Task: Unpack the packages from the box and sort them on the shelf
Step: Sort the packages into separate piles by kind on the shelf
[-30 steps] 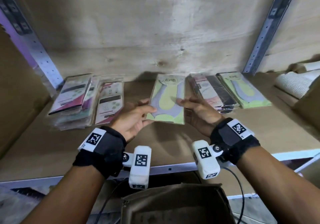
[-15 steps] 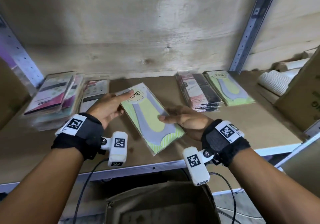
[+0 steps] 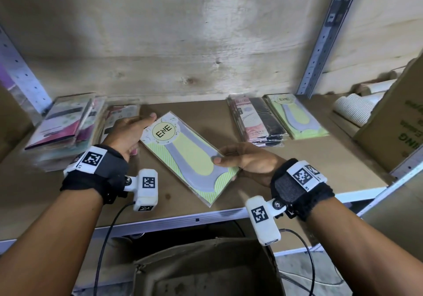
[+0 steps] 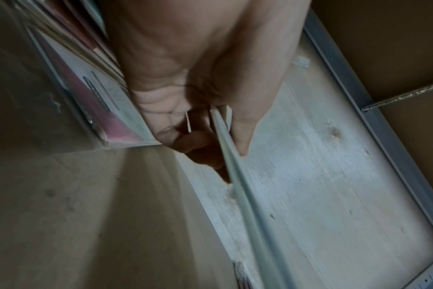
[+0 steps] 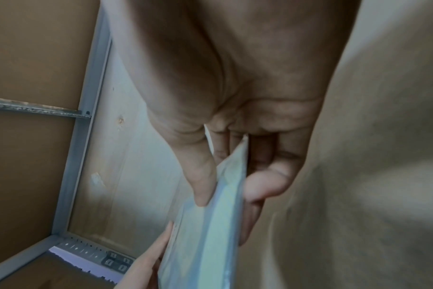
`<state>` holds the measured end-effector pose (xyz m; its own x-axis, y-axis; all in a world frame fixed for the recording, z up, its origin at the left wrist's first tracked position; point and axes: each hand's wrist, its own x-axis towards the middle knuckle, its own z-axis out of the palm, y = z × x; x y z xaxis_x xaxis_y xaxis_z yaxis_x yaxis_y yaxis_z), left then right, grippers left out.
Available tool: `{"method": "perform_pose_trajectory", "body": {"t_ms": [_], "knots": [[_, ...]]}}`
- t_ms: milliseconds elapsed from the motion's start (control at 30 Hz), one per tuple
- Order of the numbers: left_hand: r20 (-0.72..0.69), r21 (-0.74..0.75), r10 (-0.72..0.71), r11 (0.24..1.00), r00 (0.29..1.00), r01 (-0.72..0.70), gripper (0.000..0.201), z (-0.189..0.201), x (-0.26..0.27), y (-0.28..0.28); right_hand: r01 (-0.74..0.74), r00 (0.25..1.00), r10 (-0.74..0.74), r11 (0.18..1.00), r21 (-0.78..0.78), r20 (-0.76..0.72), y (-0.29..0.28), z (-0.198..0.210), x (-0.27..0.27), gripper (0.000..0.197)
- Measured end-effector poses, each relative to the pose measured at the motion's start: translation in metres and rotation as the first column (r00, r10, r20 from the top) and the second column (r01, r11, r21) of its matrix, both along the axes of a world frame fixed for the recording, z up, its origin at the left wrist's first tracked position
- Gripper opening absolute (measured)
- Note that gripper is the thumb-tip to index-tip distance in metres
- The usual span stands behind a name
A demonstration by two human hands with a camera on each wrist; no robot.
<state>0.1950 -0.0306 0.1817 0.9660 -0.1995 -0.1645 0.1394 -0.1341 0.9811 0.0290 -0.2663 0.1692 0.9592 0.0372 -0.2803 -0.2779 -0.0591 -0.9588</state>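
Both hands hold a flat yellow-green and grey "ENE" package slanted over the wooden shelf. My left hand pinches its far top corner; in the left wrist view the thumb and fingers clamp the package edge. My right hand grips its near right edge, with the thumb on top in the right wrist view and the package between thumb and fingers. A matching ENE package lies at the shelf's right. The open cardboard box sits below the shelf.
Stacks of pink and dark packages lie at the shelf's left, another pile right of centre. Rolled white items and a printed carton stand at the far right. A metal upright rises behind.
The ENE package has turned from straight to slanted, with its top swung left, and has come nearer the shelf front. Both hands stay on it, the left at the top, the right lower down.
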Motion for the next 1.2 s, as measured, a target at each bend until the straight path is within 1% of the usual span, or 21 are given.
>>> {"method": "perform_pose_trajectory", "body": {"t_ms": [133, 267, 333, 367, 433, 500, 567, 633, 667, 767, 800, 867, 933, 1033, 1133, 1167, 1200], "knots": [[0.009, 0.022, 0.054, 0.998, 0.999, -0.054, 0.031, -0.005, 0.005, -0.002, 0.04, 0.999, -0.04, 0.998, 0.037, -0.015, -0.002, -0.001, -0.001, 0.018], [-0.019, 0.026, 0.102, 0.994, 0.995, -0.102, 0.026, -0.006, 0.009, -0.001, 0.073, 0.997, -0.071, 0.994, 0.079, -0.029, -0.002, 0.002, -0.001, 0.02], [-0.035, 0.012, 0.117, 0.993, 0.993, -0.116, 0.024, -0.008, 0.009, -0.002, 0.072, 0.997, -0.07, 0.994, 0.083, -0.02, -0.001, 0.004, 0.0, 0.019], [-0.054, -0.017, 0.116, 0.993, 0.992, -0.117, 0.024, -0.009, 0.006, -0.003, 0.069, 0.998, -0.068, 0.993, 0.092, -0.017, -0.001, 0.005, 0.0, 0.019], [-0.129, -0.142, 0.074, 0.986, 0.989, -0.092, 0.03, -0.007, -0.003, -0.007, 0.07, 0.998, -0.07, 0.99, 0.119, -0.007, -0.003, 0.006, 0.001, 0.02], [-0.202, -0.281, -0.029, 0.959, 0.979, -0.03, 0.038, -0.003, -0.013, -0.015, 0.094, 0.995, -0.096, 0.984, 0.153, 0.005, -0.005, 0.007, 0.001, 0.017], [-0.216, -0.317, -0.124, 0.947, 0.968, 0.05, 0.041, 0.0, -0.025, -0.025, 0.138, 0.989, -0.144, 0.972, 0.189, 0.016, -0.007, 0.008, 0.002, 0.016], [-0.183, -0.288, -0.214, 0.945, 0.96, 0.156, 0.038, 0.002, -0.04, -0.035, 0.197, 0.978, -0.206, 0.954, 0.226, 0.019, -0.01, 0.007, 0.003, 0.023], [-0.157, -0.262, -0.271, 0.939, 0.95, 0.224, 0.038, 0.002, -0.048, -0.039, 0.222, 0.972, -0.234, 0.944, 0.243, 0.024, -0.011, 0.006, 0.003, 0.022], [-0.046, -0.106, -0.457, 0.887, 0.888, 0.45, 0.038, 0.002, -0.066, -0.047, 0.266, 0.957, -0.286, 0.927, 0.265, 0.041, -0.013, 0.007, 0.002, 0.014], [-0.009, -0.053, -0.491, 0.87, 0.871, 0.49, 0.038, 0.004, -0.071, -0.05, 0.275, 0.954, -0.297, 0.925, 0.261, 0.048, -0.015, 0.008, 0.001, 0.014], [0.055, -0.006, -0.473, 0.88, 0.879, 0.474, 0.038, 0.01, -0.076, -0.056, 0.289, 0.945, -0.318, 0.92, 0.265, 0.076, -0.019, 0.012, 0.0, 0.02], [0.11, -0.007, -0.391, 0.919, 0.914, 0.394, 0.037, 0.019, -0.079, -0.065, 0.304, 0.932, -0.346, 0.909, 0.284, 0.107, -0.025, 0.019, -0.001, 0.027], [0.172, 0.002, -0.303, 0.952, 0.937, 0.308, 0.038, 0.036, -0.083, -0.088, 0.338, 0.903, -0.401, 0.885, 0.321, 0.154, -0.039, 0.034, -0.002, 0.016], [0.182, 0.026, -0.312, 0.95, 0.933, 0.312, 0.037, 0.052, -0.083, -0.122, 0.423, 0.847, -0.499, 0.841, 0.337, 0.183, -0.064, 0.043, -0.007, 0.009], [0.166, 0.045, -0.337, 0.941, 0.927, 0.335, 0.037, 0.057, -0.083, -0.135, 0.465, 0.82, -0.545, 0.812, 0.352, 0.174, -0.073, 0.044, -0.009, 0.008], [0.141, 0.066, -0.37, 0.929, 0.918, 0.364, 0.038, 0.061, -0.082, -0.15, 0.513, 0.786, -0.596, 0.778, 0.364, 0.166, -0.084, 0.045, -0.013, 0.012]]}}
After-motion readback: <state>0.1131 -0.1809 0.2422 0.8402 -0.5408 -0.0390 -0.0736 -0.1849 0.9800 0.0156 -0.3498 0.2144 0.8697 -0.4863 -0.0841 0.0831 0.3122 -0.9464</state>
